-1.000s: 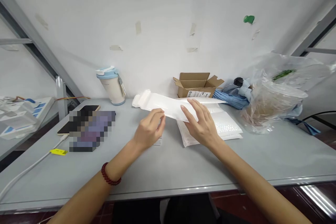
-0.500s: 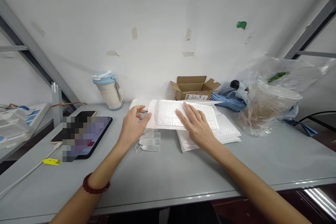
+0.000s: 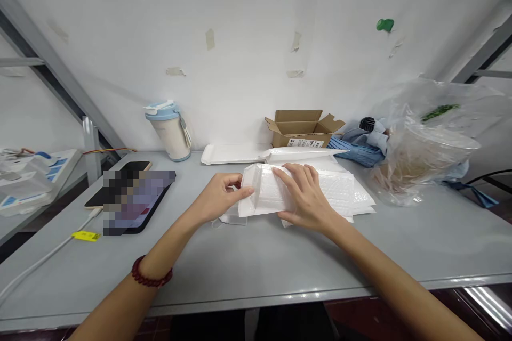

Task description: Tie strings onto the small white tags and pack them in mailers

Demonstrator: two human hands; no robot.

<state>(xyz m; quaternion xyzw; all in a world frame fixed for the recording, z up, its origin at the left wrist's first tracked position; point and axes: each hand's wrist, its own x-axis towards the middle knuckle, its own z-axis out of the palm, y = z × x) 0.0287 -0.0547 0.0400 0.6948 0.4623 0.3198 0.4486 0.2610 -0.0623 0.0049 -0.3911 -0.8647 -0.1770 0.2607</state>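
Note:
A white bubble mailer (image 3: 336, 192) lies crosswise between my hands, its flap end tilted up on the left. My left hand (image 3: 224, 194) pinches that flap end between thumb and curled fingers. Across the middle of the mailer, my right hand (image 3: 304, 197) grips it, fingers over the top and thumb at the near edge. Beneath and behind it are more white mailers (image 3: 364, 202), partly covered. Small clear plastic pieces with loops (image 3: 236, 219) lie under the left end, mostly hidden. Behind my hands rests a flat white packet (image 3: 234, 153).
An open cardboard box (image 3: 304, 130) stands against the wall. To the right are a blue cloth bundle (image 3: 356, 152) and a container in clear plastic wrapping (image 3: 424, 160). On the left stand a tumbler (image 3: 172, 136) and two phones (image 3: 138, 165), one with a white cable (image 3: 44, 261).
The mailer has come nearer and its flap end is raised. My left hand has closed on that end; my right hand has gone from lying flat on top to gripping the middle.

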